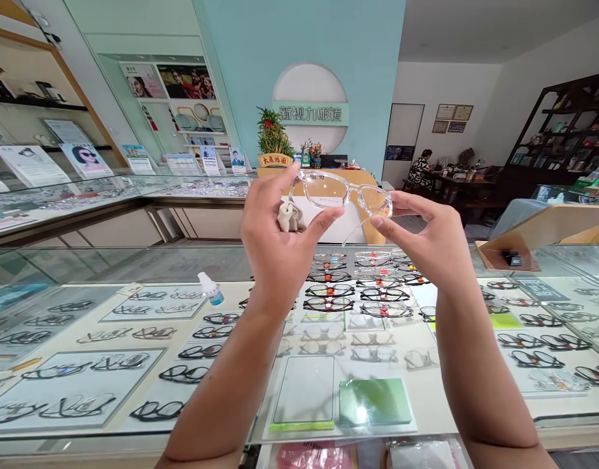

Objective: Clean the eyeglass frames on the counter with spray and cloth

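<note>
The left hand pinches one end of a pair of clear glasses between thumb and fingers, with a crumpled pale cloth tucked into its palm. The right hand is closed lightly on the other end, thumb below and fingers behind, so the glasses hang raised between the two hands, well above the surface; one thin arm of the frame slants down from the right hand's side. With the cloth gathered up and the lenses facing out, this looks like a pause for looking through them around a wipe. Any move from here calls for a light, even grip on the rims, with the thumbs off the lenses. Beyond the hands, the round wall sign reads "新视力眼镜", and the planter just past the left hand seems to say "大展鸿图". Faint marks behind the left lens are too small to make out. Below and left of the left hand stands a small white bottle of blue liquid, its label unreadable.
</note>
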Available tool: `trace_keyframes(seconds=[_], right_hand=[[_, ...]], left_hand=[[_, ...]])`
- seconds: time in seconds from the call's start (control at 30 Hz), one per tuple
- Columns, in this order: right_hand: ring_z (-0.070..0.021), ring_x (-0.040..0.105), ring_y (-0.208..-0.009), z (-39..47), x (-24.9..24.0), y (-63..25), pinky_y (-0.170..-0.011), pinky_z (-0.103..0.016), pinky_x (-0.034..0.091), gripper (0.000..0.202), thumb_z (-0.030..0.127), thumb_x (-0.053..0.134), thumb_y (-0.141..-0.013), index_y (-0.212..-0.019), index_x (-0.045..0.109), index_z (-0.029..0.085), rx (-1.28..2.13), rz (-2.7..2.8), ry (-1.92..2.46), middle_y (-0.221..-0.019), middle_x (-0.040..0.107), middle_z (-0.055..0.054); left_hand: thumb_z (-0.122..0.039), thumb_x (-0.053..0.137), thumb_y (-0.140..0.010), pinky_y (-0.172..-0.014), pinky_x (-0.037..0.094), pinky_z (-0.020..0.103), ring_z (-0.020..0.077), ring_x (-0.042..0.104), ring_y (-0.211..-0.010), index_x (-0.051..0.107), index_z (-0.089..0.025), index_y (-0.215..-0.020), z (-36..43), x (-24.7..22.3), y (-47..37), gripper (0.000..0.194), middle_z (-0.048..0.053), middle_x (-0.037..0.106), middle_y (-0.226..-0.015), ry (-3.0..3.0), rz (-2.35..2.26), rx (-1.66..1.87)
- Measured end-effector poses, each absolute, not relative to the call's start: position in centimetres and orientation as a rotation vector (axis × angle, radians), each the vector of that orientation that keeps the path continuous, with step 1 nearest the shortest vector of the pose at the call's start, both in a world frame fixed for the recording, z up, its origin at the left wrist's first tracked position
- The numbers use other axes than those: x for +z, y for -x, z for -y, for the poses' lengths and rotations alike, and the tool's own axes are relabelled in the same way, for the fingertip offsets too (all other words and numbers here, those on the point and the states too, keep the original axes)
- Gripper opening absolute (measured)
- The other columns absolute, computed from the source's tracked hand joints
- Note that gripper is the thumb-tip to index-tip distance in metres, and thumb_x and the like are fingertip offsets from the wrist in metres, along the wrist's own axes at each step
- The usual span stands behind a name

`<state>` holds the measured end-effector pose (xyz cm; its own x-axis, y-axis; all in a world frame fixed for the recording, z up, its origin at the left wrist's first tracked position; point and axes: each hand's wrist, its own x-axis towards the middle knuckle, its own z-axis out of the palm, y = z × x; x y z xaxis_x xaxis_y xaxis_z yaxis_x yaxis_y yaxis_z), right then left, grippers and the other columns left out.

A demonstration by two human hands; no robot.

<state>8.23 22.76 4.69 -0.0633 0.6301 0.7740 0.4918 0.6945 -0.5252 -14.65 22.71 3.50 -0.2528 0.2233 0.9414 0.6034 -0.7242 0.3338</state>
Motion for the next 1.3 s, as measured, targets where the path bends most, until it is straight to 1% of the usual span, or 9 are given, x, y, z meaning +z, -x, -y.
trace_keyframes(seconds=[0.2,0.43,0.53,0.63,0.77,0.87,0.97,1.1,1.3], right_hand=[[-0.0318,0.082,-0.109,-23.1,4.5,-8.0,-0.106,-0.057,0.062,0.037,0.055,0.086,-0.09,-0.118,0.088,0.031,0.107,1.725,0.93,-0.114,0.088,-0.006],[-0.033,0.082,-0.11,-23.1,4.3,-7.7,-0.106,-0.058,0.062,0.039,0.056,0.086,-0.09,-0.12,0.087,0.031,0.118,1.715,0.935,-0.116,0.088,-0.007],[-0.032,0.081,-0.107,-23.2,4.1,-7.4,-0.104,-0.057,0.063,0.041,0.058,0.086,-0.09,-0.12,0.086,0.03,0.077,1.672,0.902,-0.113,0.087,-0.007],[-0.0302,0.08,-0.106,-23.5,3.7,-6.9,-0.103,-0.054,0.064,0.044,0.058,0.084,-0.092,-0.127,0.083,0.031,-0.028,1.593,0.831,-0.116,0.085,-0.007],[-0.0302,0.077,-0.112,-24.1,3.2,-6.5,-0.107,-0.055,0.062,0.052,0.056,0.084,-0.094,-0.14,0.076,0.033,-0.217,1.481,0.745,-0.126,0.08,-0.009],[-0.0337,0.073,-0.119,-24.6,2.9,-6.5,-0.109,-0.06,0.06,0.059,0.059,0.083,-0.094,-0.147,0.07,0.035,-0.337,1.434,0.72,-0.128,0.076,-0.01],[-0.0372,0.07,-0.126,-24.9,2.7,-6.7,-0.108,-0.064,0.059,0.063,0.061,0.08,-0.096,-0.152,0.066,0.036,-0.438,1.419,0.687,-0.133,0.074,-0.012],[-0.039,0.068,-0.132,-24.8,2.8,-6.5,-0.11,-0.062,0.056,0.066,0.059,0.078,-0.098,-0.157,0.062,0.035,-0.548,1.438,0.63,-0.14,0.071,-0.013],[-0.0407,0.064,-0.14,-24.9,2.7,-5.9,-0.114,-0.063,0.054,0.07,0.065,0.07,-0.102,-0.163,0.055,0.035,-0.681,1.457,0.609,-0.147,0.069,-0.014]], left_hand=[[-0.06,0.099,-0.077,-0.118,0.056,0.059,0.0378,0.066,-0.14,0.074,-0.036,-0.135,-22.7,3.6,15.0,0.068,0.009,0.075,-0.133,1.813,0.994,-2.086],[-0.06,0.096,-0.08,-0.121,0.054,0.061,0.0404,0.062,-0.145,0.071,-0.038,-0.144,-23.4,3.2,16.0,0.072,0.008,0.073,-0.143,1.899,0.852,-2.084],[-0.061,0.097,-0.08,-0.121,0.055,0.059,0.0393,0.064,-0.144,0.072,-0.037,-0.143,-24.0,3.0,16.3,0.072,0.008,0.074,-0.141,1.861,0.853,-2.106],[-0.064,0.096,-0.08,-0.118,0.059,0.056,0.0361,0.069,-0.138,0.073,-0.036,-0.142,-24.9,2.6,16.2,0.071,0.007,0.076,-0.138,1.828,0.899,-2.184],[-0.068,0.091,-0.084,-0.108,0.065,0.051,0.0334,0.075,-0.125,0.074,-0.031,-0.144,-26.2,2.1,15.8,0.072,0.01,0.077,-0.14,1.906,1.006,-2.307],[-0.071,0.089,-0.085,-0.104,0.067,0.05,0.0327,0.077,-0.121,0.074,-0.029,-0.144,-26.8,1.8,15.5,0.074,0.012,0.078,-0.141,1.992,1.051,-2.375],[-0.071,0.089,-0.085,-0.106,0.067,0.052,0.0336,0.077,-0.125,0.074,-0.031,-0.145,-27.3,1.6,15.3,0.073,0.013,0.078,-0.143,2.089,1.045,-2.406],[-0.071,0.09,-0.084,-0.109,0.066,0.057,0.037,0.073,-0.135,0.071,-0.032,-0.148,-27.8,1.3,15.3,0.077,0.013,0.076,-0.148,2.152,0.988,-2.407],[-0.072,0.087,-0.086,-0.109,0.065,0.06,0.0393,0.07,-0.14,0.068,-0.033,-0.15,-28.2,1.1,15.5,0.077,0.015,0.073,-0.151,2.206,0.929,-2.355]])
